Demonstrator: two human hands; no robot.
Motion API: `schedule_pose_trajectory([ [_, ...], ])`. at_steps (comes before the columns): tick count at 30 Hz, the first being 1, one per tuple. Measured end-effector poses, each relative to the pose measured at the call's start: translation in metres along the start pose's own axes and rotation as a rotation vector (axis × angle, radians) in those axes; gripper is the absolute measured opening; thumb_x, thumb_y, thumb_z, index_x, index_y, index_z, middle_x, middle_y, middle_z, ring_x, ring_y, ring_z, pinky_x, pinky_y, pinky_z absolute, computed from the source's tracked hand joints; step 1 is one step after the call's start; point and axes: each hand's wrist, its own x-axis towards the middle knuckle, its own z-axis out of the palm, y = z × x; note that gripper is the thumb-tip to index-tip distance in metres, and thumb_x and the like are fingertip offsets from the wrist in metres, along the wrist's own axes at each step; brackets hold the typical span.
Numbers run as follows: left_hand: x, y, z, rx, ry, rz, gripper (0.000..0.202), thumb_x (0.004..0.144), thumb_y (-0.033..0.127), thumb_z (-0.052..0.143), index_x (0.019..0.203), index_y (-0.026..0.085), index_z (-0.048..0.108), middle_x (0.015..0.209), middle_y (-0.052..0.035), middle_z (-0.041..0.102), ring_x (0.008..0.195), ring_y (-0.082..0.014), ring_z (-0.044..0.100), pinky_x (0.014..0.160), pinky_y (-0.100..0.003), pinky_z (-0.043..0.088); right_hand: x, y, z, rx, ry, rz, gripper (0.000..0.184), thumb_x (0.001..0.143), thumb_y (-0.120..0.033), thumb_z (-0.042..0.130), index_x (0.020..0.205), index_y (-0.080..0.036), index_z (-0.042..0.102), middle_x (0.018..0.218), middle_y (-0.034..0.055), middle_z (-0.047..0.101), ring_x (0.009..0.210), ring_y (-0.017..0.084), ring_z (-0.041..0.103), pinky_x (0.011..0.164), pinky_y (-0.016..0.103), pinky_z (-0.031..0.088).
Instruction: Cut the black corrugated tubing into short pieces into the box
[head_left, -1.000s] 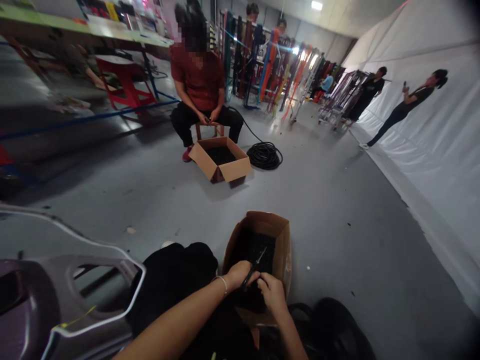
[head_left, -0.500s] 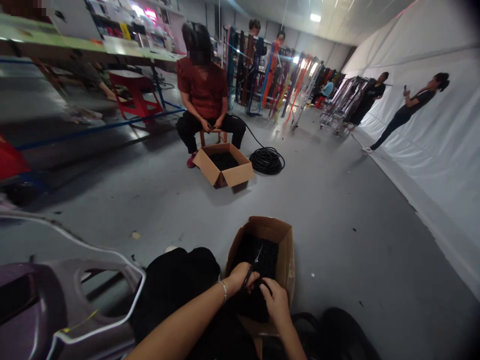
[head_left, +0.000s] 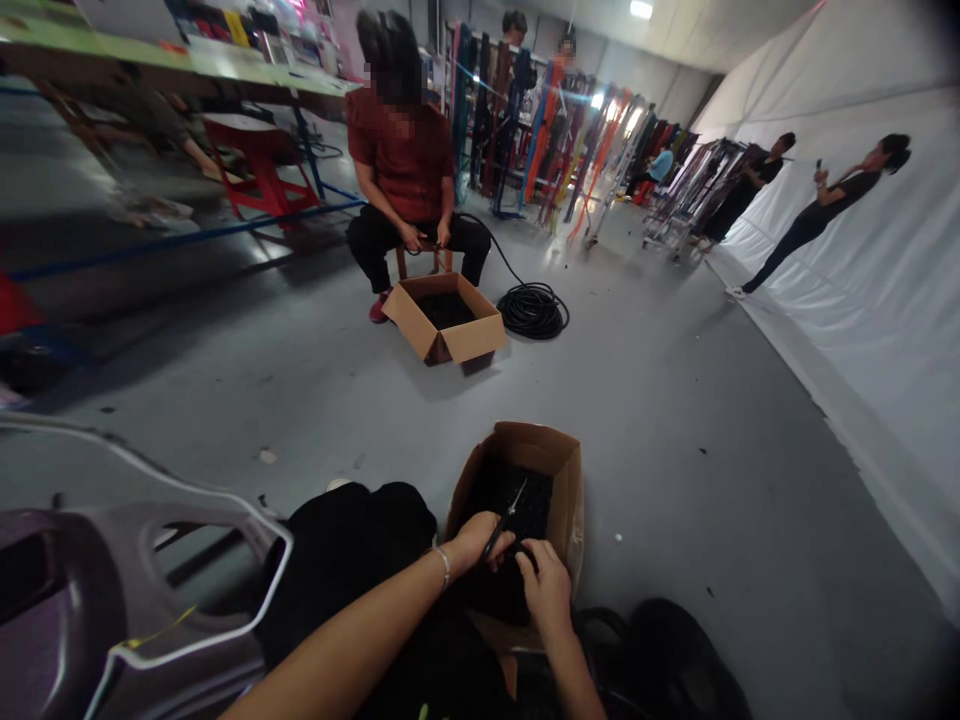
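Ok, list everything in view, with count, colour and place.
near box: one, brown, bottom centre, black material inside
far box: one, brown, mid floor
cable coil: one, black, right of far box
seated person: one, red shirt, behind far box
standing people: two, dark clothes, right, by white sheet
racks: several, coloured straps, background
moulded panel: one, grey, lower left
scissors: one, dark, over near box
left hand: fingers round scissors
right hand: on black material in near box

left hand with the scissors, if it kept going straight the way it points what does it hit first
Most likely the black pieces heaped inside the cardboard box: the left hand and its scissors point forward into the box. Depth is unclear; the far box wall lies just beyond.
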Motion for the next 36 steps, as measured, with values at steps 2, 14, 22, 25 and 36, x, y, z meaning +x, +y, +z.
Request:
schedule_pose_trajectory([
  [2,0.002,-0.003,0.001,-0.035,-0.003,0.013,0.030,0.080,0.041,0.059,0.067,0.015,0.056,0.056,-0.0008,0.060,0.045,-0.0112,0.056,0.046,-0.021,0.041,-0.001,-0.001,0.000,-0.005,0.003,-0.004,0.027,0.092,-0.036,0.051,0.105,-0.022,0.070,0.102,0.0075,0.072,0.093,0.021,0.069,0.082,0.029,0.052],
  [14,-0.003,0.007,0.002,-0.066,-0.012,-0.004,0.024,0.079,0.032,0.055,0.062,0.015,0.054,0.052,0.0006,0.057,0.042,-0.0107,0.053,0.045,-0.021,0.040,0.002,-0.017,-0.004,0.043,-0.001,-0.012,0.026,0.092,-0.036,0.051,0.104,-0.022,0.069,0.101,0.0072,0.069,0.092,0.020,0.067,0.083,0.029,0.051],
  [22,-0.001,0.006,0.003,-0.029,-0.012,-0.019,0.030,0.080,0.039,0.057,0.062,0.015,0.055,0.053,0.0000,0.057,0.043,-0.0103,0.054,0.048,-0.021,0.041,0.004,-0.019,-0.009,0.086,-0.028,-0.004,0.024,0.090,-0.036,0.052,0.094,-0.022,0.071,0.092,0.0061,0.068,0.087,0.020,0.065,0.079,0.027,0.048],
  [25,0.001,0.004,0.002,-0.007,-0.023,-0.007,0.033,0.081,0.042,0.056,0.063,0.014,0.056,0.054,-0.0012,0.059,0.045,-0.0113,0.055,0.050,-0.022,0.043,0.006,-0.017,-0.007,0.109,-0.022,0.024,0.024,0.089,-0.036,0.053,0.088,-0.022,0.073,0.087,0.0053,0.068,0.083,0.019,0.065,0.076,0.027,0.048],
  [36,-0.005,0.001,0.000,0.448,0.077,0.179,0.018,0.081,0.035,0.061,0.081,0.017,0.063,0.079,-0.0080,0.069,0.074,-0.0211,0.067,0.066,-0.025,0.044,0.031,0.014,-0.024,0.549,0.108,0.434,0.050,0.075,-0.050,0.063,0.104,-0.010,0.072,0.065,0.0019,0.064,0.056,0.014,0.056,0.054,0.025,0.044],
])
